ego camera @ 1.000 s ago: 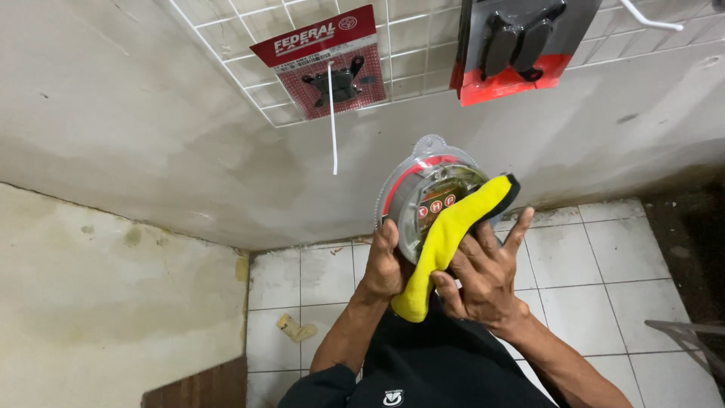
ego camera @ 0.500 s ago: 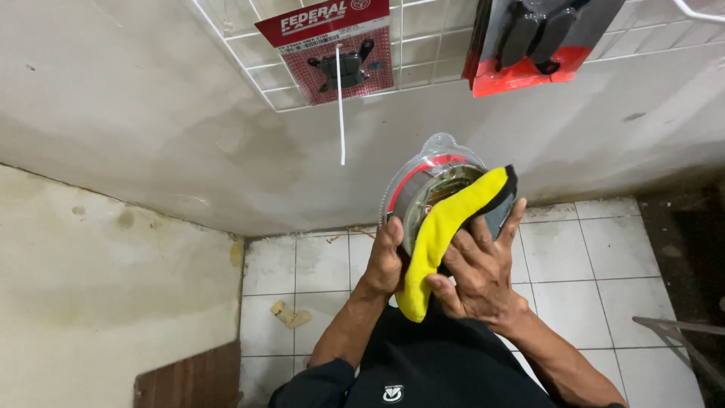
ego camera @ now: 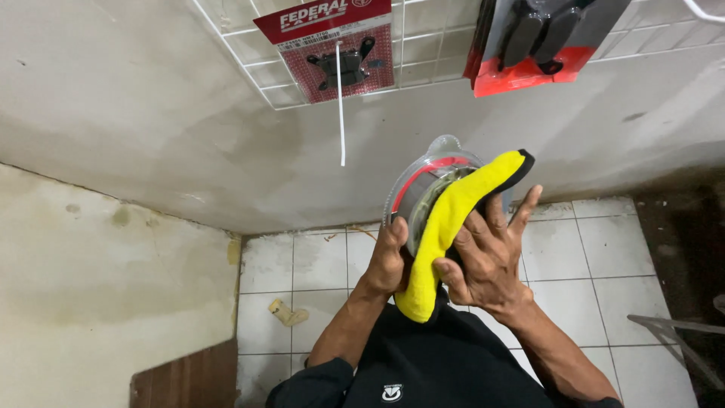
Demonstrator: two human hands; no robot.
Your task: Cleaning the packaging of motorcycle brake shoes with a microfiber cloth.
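Note:
My left hand [ego camera: 388,259] grips the left edge of a round clear plastic blister pack [ego camera: 420,183] with a red ring and a metal part inside, held up in front of the wall. My right hand [ego camera: 485,259] presses a yellow cloth with a black backing [ego camera: 453,215] flat against the pack's face. The cloth runs diagonally from the pack's upper right down to below my left hand and hides most of the front of the pack.
A white wire grid [ego camera: 423,45] on the wall carries a red carded black part [ego camera: 336,49] on a white hook [ego camera: 340,106] and a larger red-and-black package [ego camera: 540,41]. Below lie white floor tiles [ego camera: 589,249], a crumpled scrap [ego camera: 288,312], a brown board [ego camera: 189,381] and a metal frame [ego camera: 680,340].
My right hand has slid the yellow cloth up and to the right across the pack's face. The pack has shifted slightly upward in view.

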